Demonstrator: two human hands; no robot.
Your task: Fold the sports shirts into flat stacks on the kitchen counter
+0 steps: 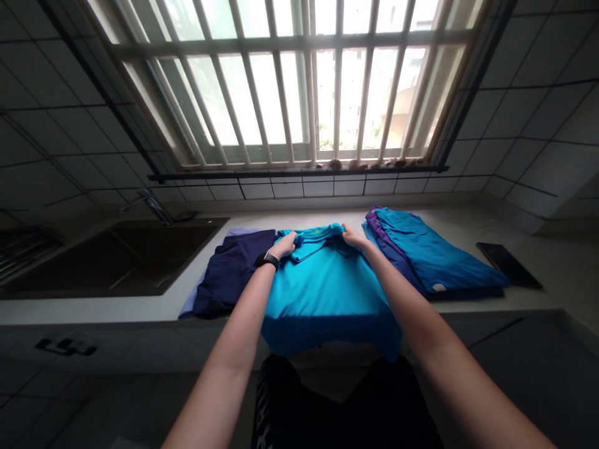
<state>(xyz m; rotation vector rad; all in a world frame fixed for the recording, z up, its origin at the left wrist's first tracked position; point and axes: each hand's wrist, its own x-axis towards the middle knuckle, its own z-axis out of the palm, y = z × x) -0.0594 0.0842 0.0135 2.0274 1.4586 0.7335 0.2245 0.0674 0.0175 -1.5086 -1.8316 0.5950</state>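
Note:
A bright turquoise shirt [327, 287] lies spread on the counter, its lower part hanging over the front edge. My left hand [284, 244], with a dark band on the wrist, is closed on the far left of the shirt, near the collar. Closed on the far right of it is my right hand [352, 237]. Between my hands the collar fabric is bunched and slightly raised. Left of the shirt lies a folded dark navy garment [236, 268] on top of a lavender one. A stack of folded clothes [435, 249], teal on top with purple and navy beneath, lies to the right.
A dark sink [116, 259] with a metal faucet [156, 206] is set into the left of the white counter [159, 310]. A dark flat phone-like object [509, 265] lies at the right. Behind the counter is a barred window [309, 43].

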